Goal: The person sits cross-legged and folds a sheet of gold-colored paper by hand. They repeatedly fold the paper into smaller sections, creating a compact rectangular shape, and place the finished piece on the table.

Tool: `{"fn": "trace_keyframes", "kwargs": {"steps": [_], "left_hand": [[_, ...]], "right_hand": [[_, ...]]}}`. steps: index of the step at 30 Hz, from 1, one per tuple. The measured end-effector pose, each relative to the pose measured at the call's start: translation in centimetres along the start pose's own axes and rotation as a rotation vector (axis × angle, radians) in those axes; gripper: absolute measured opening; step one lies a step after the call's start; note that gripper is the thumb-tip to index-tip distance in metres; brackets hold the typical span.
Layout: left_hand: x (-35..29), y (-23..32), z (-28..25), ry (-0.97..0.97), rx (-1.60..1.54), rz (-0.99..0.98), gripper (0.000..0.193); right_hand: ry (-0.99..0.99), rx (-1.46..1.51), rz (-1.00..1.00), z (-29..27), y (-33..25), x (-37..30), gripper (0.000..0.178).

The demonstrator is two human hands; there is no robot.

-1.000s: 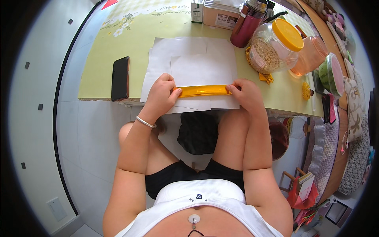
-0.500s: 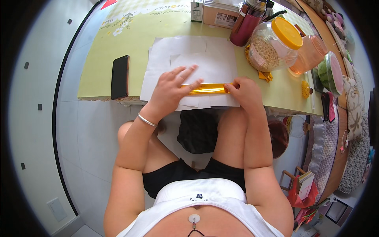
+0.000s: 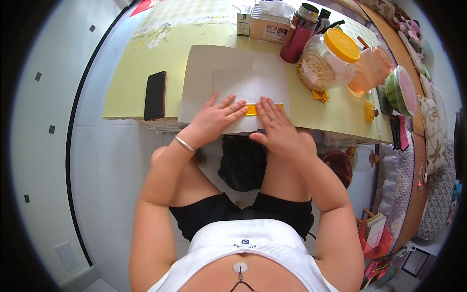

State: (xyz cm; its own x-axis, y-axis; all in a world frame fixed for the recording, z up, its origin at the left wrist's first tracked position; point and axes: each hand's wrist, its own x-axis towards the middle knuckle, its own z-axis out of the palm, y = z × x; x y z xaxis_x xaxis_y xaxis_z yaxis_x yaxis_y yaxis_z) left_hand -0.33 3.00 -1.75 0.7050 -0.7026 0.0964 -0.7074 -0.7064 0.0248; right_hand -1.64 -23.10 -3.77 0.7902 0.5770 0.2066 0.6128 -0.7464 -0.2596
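Observation:
A narrow strip of shiny gold paper (image 3: 251, 111) lies across white sheets of paper (image 3: 199, 73) near the table's front edge. Flat on the strip's left part rests my left hand (image 3: 214, 114), fingers stretched out and a silver bangle on the wrist. My right hand (image 3: 277, 126) lies flat over its right part, fingers extended and thumb apart. Between the two hands a short middle stretch of the gold shows, and a bit more shows past the right fingers. Neither hand grips anything.
Left of the papers lies a black phone (image 3: 155, 96). To the right stand a yellow-lidded clear jar (image 3: 326, 61), a dark red thermos (image 3: 297, 36), a pinkish container (image 3: 372, 70) and a cut watermelon (image 3: 401, 91). A tissue box (image 3: 272, 30) and a small carton (image 3: 243, 24) are behind.
My right hand has let go of the gold strip's right end and moved left, flattening on it. My left hand has lowered onto the strip. The strip looks flatter.

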Motion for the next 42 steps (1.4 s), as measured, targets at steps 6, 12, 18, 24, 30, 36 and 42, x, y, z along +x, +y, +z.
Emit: {"fn": "trace_keyframes", "kwargs": {"steps": [6,12,18,24,30,36,42], "left_hand": [[-4.7,-0.3,-1.1,-0.120,0.123,-0.198,0.075],[-1.3,1.0,-3.5,0.043,0.042,-0.266,0.034],[4.4,3.8,-1.7,0.311,-0.036,-0.171,0.016],[4.5,2.0,-0.9,0.365,-0.259,-0.135,0.012],[3.4,-2.6,-1.8,0.191,-1.125,-0.206,0.026],[4.9,-5.4,-2.7,-0.044,-1.191,-0.149,0.031],[3.6,-7.4,-3.9,0.047,-0.921,-0.046,0.049]], "right_hand": [[0.115,-0.178,-0.104,-1.1,4.3,-1.2,0.053],[0.050,-0.474,-0.208,-3.1,2.0,2.3,0.019],[0.119,-0.395,-0.247,-3.0,2.3,3.7,0.006],[0.126,0.250,-0.153,-6.0,0.5,2.5,0.031],[-0.047,0.235,-0.188,-6.1,4.3,0.5,0.071],[0.022,0.078,-0.379,-3.3,3.2,1.8,0.057],[0.053,0.021,-0.392,-3.0,1.4,2.8,0.039]]}}
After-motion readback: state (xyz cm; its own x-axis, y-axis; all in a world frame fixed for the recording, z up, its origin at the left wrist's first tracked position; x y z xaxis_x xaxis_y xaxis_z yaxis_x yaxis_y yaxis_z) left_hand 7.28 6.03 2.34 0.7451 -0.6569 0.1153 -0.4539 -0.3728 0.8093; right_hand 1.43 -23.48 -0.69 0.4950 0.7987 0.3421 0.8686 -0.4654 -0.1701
